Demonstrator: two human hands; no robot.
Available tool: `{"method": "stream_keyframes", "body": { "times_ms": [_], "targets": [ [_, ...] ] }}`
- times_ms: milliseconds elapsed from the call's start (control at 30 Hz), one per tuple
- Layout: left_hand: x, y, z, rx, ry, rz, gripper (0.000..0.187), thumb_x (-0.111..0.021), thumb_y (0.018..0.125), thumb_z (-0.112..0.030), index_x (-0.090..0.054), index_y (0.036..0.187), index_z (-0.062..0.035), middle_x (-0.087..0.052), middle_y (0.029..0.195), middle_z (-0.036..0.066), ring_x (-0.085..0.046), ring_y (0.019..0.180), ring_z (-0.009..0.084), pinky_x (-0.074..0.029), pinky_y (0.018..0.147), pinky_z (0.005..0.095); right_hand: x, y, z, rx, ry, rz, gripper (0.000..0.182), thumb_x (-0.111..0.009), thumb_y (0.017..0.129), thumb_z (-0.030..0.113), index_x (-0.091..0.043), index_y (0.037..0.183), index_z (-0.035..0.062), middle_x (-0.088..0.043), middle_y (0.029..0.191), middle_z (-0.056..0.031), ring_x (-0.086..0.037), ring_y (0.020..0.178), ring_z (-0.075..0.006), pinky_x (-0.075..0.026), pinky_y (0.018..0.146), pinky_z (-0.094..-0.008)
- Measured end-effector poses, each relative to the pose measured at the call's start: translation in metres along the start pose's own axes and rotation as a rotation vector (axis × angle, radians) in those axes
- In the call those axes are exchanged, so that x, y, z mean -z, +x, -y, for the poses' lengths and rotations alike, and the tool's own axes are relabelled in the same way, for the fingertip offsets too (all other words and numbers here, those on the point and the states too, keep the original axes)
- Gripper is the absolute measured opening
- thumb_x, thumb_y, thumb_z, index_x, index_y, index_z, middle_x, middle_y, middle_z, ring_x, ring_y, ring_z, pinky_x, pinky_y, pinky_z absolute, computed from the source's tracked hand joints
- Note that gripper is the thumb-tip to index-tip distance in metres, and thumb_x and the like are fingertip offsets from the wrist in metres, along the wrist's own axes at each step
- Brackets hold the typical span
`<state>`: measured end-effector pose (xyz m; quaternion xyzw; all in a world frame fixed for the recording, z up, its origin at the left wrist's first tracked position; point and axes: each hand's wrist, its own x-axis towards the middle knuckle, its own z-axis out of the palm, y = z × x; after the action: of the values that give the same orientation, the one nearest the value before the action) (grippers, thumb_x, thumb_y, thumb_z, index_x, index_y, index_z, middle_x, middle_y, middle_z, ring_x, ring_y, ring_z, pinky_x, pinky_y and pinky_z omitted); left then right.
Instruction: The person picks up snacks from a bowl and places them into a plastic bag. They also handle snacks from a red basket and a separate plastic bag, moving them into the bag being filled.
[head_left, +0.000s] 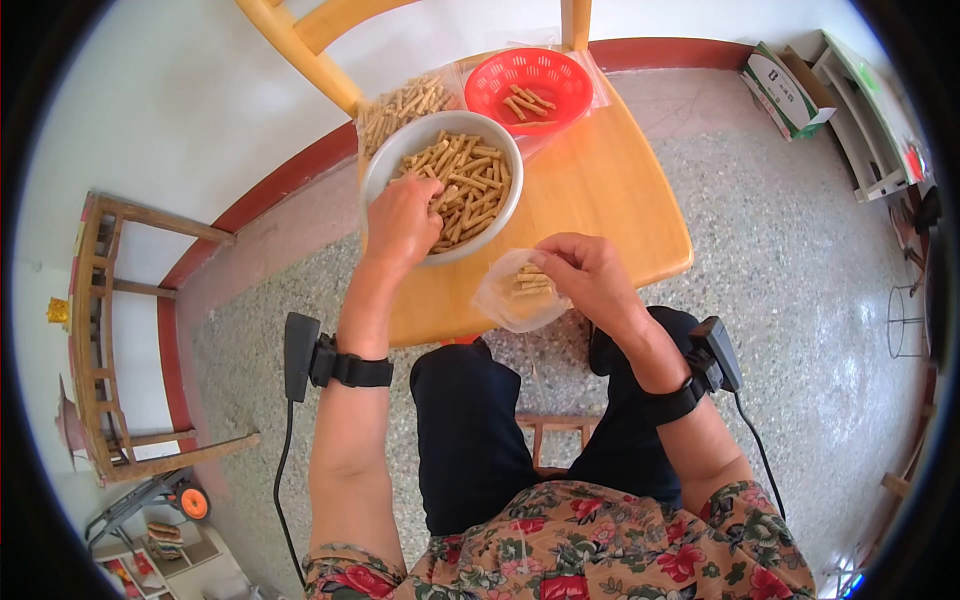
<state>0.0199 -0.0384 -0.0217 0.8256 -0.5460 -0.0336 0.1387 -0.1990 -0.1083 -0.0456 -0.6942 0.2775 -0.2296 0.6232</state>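
Note:
A grey-white bowl (371,184) full of short, tan, stick-shaped snacks (474,185) stands on a wooden chair seat. Over its left rim reaches my left hand (403,222), its fingers curled in among the sticks; what exactly lies between the fingertips is partly hidden. Near the seat's front edge, my right hand (592,275) pinches the rim of a small clear plastic bag (505,305). A few sticks (532,280) show inside that bag. Behind the bowl, a red plastic basket (487,80) contains several sticks, and a larger clear bag (405,108) of sticks lies to its left.
The chair's wooden seat (610,190) is in front of me, its backrest (300,45) against the wall. A wooden frame (105,340) stands at left. A cardboard box (785,95) and white shelf unit (870,120) are at far right. Straps with cabled devices sit on both forearms.

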Motion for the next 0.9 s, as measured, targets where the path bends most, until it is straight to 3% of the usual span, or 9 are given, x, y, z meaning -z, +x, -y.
{"method": "stream_keyframes", "body": {
  "times_ms": [100,167,267,367,433,467,533,633,900],
  "targets": [
    [-0.001,-0.001,-0.003,-0.065,0.044,-0.046,0.020,-0.063,0.065,-0.005,-0.060,0.084,-0.0084,-0.055,0.084,0.010,-0.055,0.078,0.0293,-0.044,0.066,0.0386,-0.001,0.000,0.004,-0.019,-0.010,-0.003,0.015,-0.057,0.080,0.011,-0.060,0.082,-0.0031,-0.054,0.060,-0.0050,-0.049,0.057,-0.0076,-0.041,0.053,-0.0247],
    [-0.003,0.000,-0.007,-0.097,0.068,-0.079,0.020,-0.064,0.065,-0.006,-0.060,0.085,-0.0078,-0.054,0.081,0.010,-0.055,0.074,0.0284,-0.044,0.064,0.0370,0.000,0.000,0.003,-0.004,-0.033,0.043,0.019,-0.057,0.085,0.016,-0.062,0.088,-0.0023,-0.053,0.066,0.0035,-0.043,0.058,-0.0029,-0.036,0.051,-0.0193],
    [-0.005,0.002,-0.008,-0.054,0.072,-0.069,0.014,-0.066,0.064,-0.009,-0.062,0.077,-0.0101,-0.055,0.084,0.008,-0.055,0.079,0.0299,-0.044,0.068,0.0389,-0.001,0.000,0.007,-0.023,0.006,0.040,0.019,-0.057,0.085,0.016,-0.062,0.088,-0.0020,-0.052,0.066,0.0033,-0.043,0.058,-0.0030,-0.037,0.051,-0.0196],
    [-0.006,-0.002,-0.005,-0.109,-0.090,-0.181,0.006,-0.064,0.070,-0.009,-0.062,0.075,-0.0062,-0.058,0.077,0.007,-0.058,0.066,0.0250,-0.045,0.057,0.0337,0.000,0.001,0.005,-0.009,-0.042,0.017,0.019,-0.057,0.084,0.016,-0.062,0.088,-0.0020,-0.052,0.065,0.0031,-0.044,0.058,-0.0034,-0.037,0.051,-0.0199],
    [0.004,-0.013,-0.015,0.205,-0.871,0.012,0.011,-0.062,0.078,-0.015,-0.061,0.083,-0.0050,-0.061,0.070,0.007,-0.055,0.052,0.0128,-0.040,0.045,0.0230,-0.001,0.002,0.001,0.008,-0.049,-0.010,0.018,-0.058,0.081,0.015,-0.062,0.085,-0.0024,-0.054,0.063,-0.0022,-0.047,0.057,-0.0070,-0.039,0.052,-0.0234],
    [0.009,-0.019,-0.018,0.204,-0.871,0.011,0.011,-0.062,0.078,-0.015,-0.061,0.083,-0.0050,-0.061,0.070,0.007,-0.055,0.052,0.0128,-0.040,0.045,0.0230,-0.002,0.003,0.000,0.025,-0.055,-0.038,0.017,-0.059,0.078,0.013,-0.062,0.082,-0.0029,-0.056,0.060,-0.0076,-0.051,0.055,-0.0107,-0.041,0.052,-0.0270],
    [0.019,-0.031,-0.025,0.156,-1.261,0.190,0.016,-0.059,0.082,-0.018,-0.059,0.089,-0.0037,-0.062,0.072,0.008,-0.051,0.049,0.0051,-0.037,0.041,0.0168,-0.003,0.003,0.001,0.025,-0.070,-0.047,0.017,-0.059,0.078,0.014,-0.062,0.082,-0.0025,-0.056,0.061,-0.0084,-0.051,0.055,-0.0120,-0.041,0.052,-0.0275],
    [0.030,-0.051,-0.043,0.160,-1.414,0.303,0.018,-0.057,0.082,-0.016,-0.056,0.096,-0.0044,-0.063,0.075,0.010,-0.052,0.049,0.0061,-0.039,0.043,0.0172,-0.004,0.000,0.000,0.026,-0.095,-0.057,0.018,-0.060,0.077,0.015,-0.063,0.081,-0.0017,-0.057,0.062,-0.0097,-0.053,0.054,-0.0144,-0.042,0.052,-0.0286],
    [0.041,-0.084,-0.070,-0.041,-1.288,0.286,0.012,-0.054,0.083,-0.009,-0.056,0.094,-0.0040,-0.063,0.085,0.010,-0.051,0.053,0.0054,-0.040,0.046,0.0176,-0.001,-0.015,0.007,-0.010,-0.123,-0.069,0.018,-0.060,0.075,0.017,-0.063,0.081,-0.0002,-0.058,0.062,-0.0113,-0.055,0.054,-0.0192,-0.043,0.053,-0.0310]
  ]
}}
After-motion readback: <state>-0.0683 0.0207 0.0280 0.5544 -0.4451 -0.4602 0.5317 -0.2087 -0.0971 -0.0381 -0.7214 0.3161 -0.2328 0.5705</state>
